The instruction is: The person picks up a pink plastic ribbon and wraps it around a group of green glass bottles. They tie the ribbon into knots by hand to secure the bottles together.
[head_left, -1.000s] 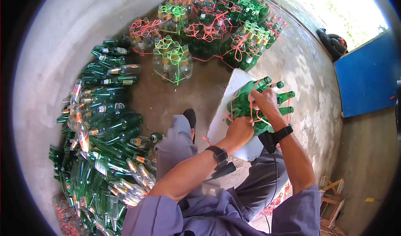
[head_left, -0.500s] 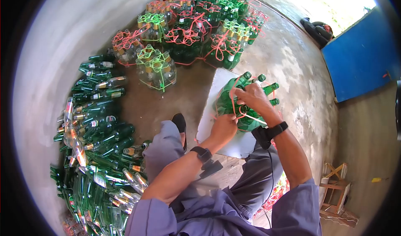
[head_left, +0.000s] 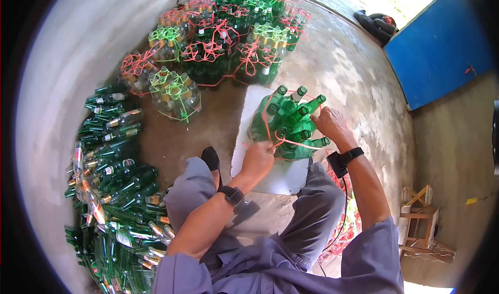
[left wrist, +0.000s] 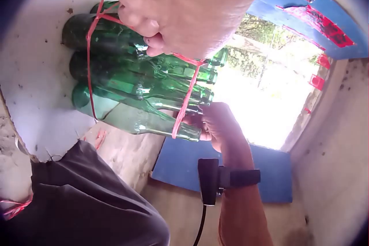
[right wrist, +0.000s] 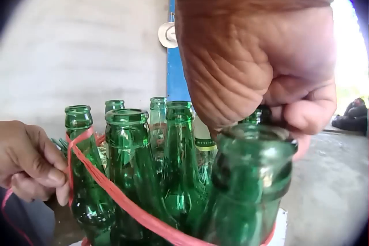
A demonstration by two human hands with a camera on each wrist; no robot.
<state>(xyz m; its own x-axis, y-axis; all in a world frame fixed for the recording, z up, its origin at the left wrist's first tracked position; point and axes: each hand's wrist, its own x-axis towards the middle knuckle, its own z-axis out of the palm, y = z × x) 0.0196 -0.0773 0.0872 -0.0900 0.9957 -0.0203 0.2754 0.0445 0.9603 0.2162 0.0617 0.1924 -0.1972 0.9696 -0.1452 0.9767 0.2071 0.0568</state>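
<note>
Several green glass bottles (head_left: 287,118) stand bunched together on a white board (head_left: 278,180), with pink plastic twine (right wrist: 130,203) looped around their necks and bodies. At the near left side of the bunch, my left hand (head_left: 258,160) pinches the twine beside a bottle neck. My right hand (head_left: 333,126) is at the right side of the necks, fingers curled on the twine there. From the right wrist view, that hand (right wrist: 259,50) covers part of the rear bottles, and its fingertips are partly hidden behind a near bottle mouth (right wrist: 253,142).
Loose bottles (head_left: 119,179) lie heaped along the left wall. Tied bundles of bottles (head_left: 174,94) stand on the floor ahead, bound in green or pink twine. A blue panel (head_left: 442,55) leans at the right, near a small wooden stool (head_left: 420,221). Pink twine (head_left: 347,226) lies beside my right leg.
My right hand has moved from over the middle of the bunch to its right side, uncovering the bottle necks. The left hand has drawn slightly away, and the head view has turned right.
</note>
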